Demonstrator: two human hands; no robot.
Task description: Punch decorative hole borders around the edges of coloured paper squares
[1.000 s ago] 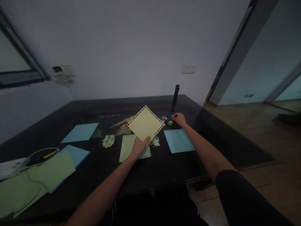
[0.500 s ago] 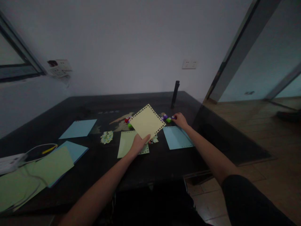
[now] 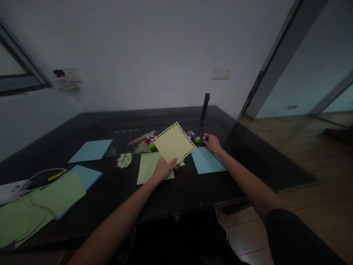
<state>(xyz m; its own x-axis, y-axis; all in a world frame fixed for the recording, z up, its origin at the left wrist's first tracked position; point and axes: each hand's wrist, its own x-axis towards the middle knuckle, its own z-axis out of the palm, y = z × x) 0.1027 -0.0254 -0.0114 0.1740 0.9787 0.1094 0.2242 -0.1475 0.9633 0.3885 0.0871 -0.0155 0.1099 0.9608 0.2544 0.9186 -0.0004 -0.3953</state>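
Note:
My left hand [image 3: 163, 168] is closed on the near corner of a pale yellow sheet of paper [image 3: 175, 141]. Small punched shapes run along that sheet's two far edges. Under it, partly covered, lies a pale green punched sheet [image 3: 146, 167] on the table. My right hand [image 3: 213, 142] has its fingers closed around a small purple craft punch [image 3: 204, 138], and a red one [image 3: 205, 134] shows just behind it. Beside them sit a green punch [image 3: 197, 140] and a purple punch [image 3: 193, 135]. Beneath my right wrist is a light blue punched sheet [image 3: 207, 162].
Several coloured punches [image 3: 151, 141] stand left of the held sheet. A pile of paper scraps [image 3: 124, 160] lies farther left, near a blue sheet [image 3: 91, 151]. Stacked green paper [image 3: 62, 195] and a white power strip [image 3: 11, 192] occupy the left. A black post [image 3: 204, 109] rises at the back.
My right fingers have shifted slightly at the small punches, and a red punch now shows by them. The yellow sheet stays in my left hand. The whole view has moved a little.

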